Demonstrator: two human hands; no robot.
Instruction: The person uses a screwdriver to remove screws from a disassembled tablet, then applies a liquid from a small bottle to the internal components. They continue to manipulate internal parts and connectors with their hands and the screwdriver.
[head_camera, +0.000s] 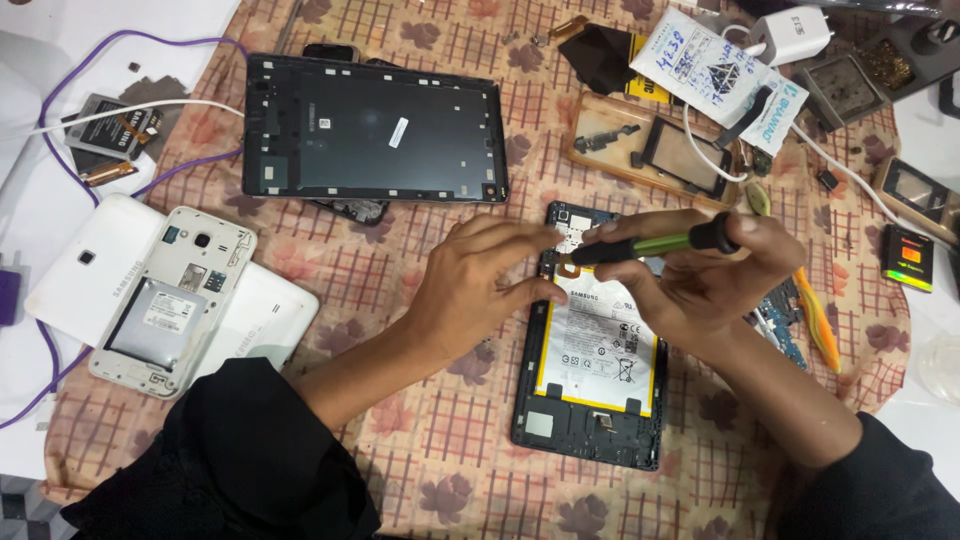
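Your right hand (700, 275) grips a black-and-green screwdriver (655, 243), fingers closed around its handle, the shaft lying nearly level and pointing toward the left of the frame over the top end of an opened tablet (590, 345). That tablet sits at center right on the checked cloth (440, 420), its white battery (600, 345) exposed. Your left hand (480, 285) rests with fingers spread flat on the tablet's upper left edge, touching the battery. A removed dark back cover (375, 128) lies in the upper middle, and 1 opened white phone (170, 300) lies at the left on a white tablet (85, 265).
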